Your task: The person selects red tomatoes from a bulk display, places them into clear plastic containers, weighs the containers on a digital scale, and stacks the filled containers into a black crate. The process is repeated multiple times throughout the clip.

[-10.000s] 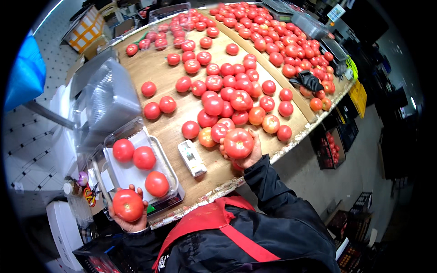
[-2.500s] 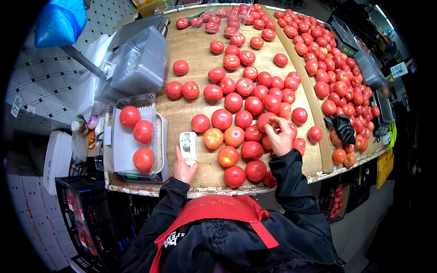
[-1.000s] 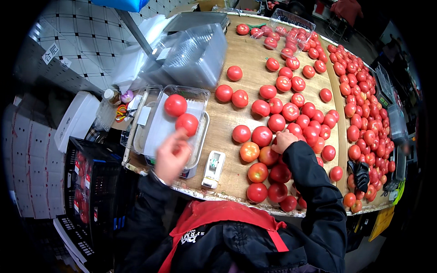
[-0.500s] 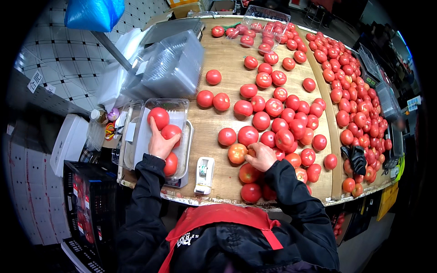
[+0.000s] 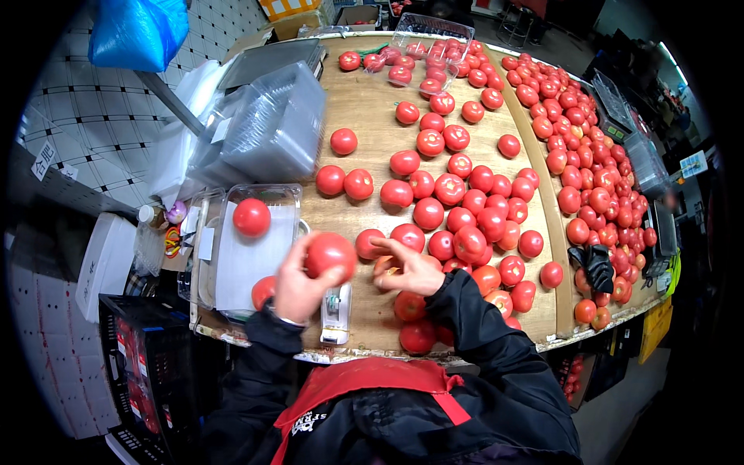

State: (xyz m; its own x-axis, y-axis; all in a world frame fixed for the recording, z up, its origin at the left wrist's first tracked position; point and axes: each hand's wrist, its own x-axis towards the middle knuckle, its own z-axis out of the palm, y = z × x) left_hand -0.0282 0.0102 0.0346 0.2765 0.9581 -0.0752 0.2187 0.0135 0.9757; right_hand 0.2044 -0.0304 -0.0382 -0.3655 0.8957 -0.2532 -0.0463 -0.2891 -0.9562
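My left hand [image 5: 296, 285] grips a large red tomato [image 5: 331, 256], raised just right of a clear plastic tray [image 5: 297, 203]. Inside that tray, one tomato [image 5: 252, 218] lies at the far end and another tomato [image 5: 264, 293] at the near end, on a pale liner [image 5: 249, 260]. My right hand [image 5: 416, 269] hovers with thumb and fingers apart, holding nothing. Partly hidden beneath its fingers is an orange-red tomato [image 5: 385, 266] on the table. A small white device [image 5: 335, 316] stands below the held tomato, partly covered by my left hand.
Many loose tomatoes [image 5: 449, 189] spread over the wooden table [image 5: 353, 225]. A wooden divider [image 5: 549, 209] separates them from a denser pile [image 5: 597, 194] on the right, where a black glove [image 5: 595, 267] lies. Stacked clear trays [image 5: 271, 116] stand at the left; a blue bag [image 5: 139, 35] hangs far left.
My left hand has lifted the middle tomato out of the tray and moved right. My right hand has come off the orange-red tomato and opened. The view has shifted slightly.
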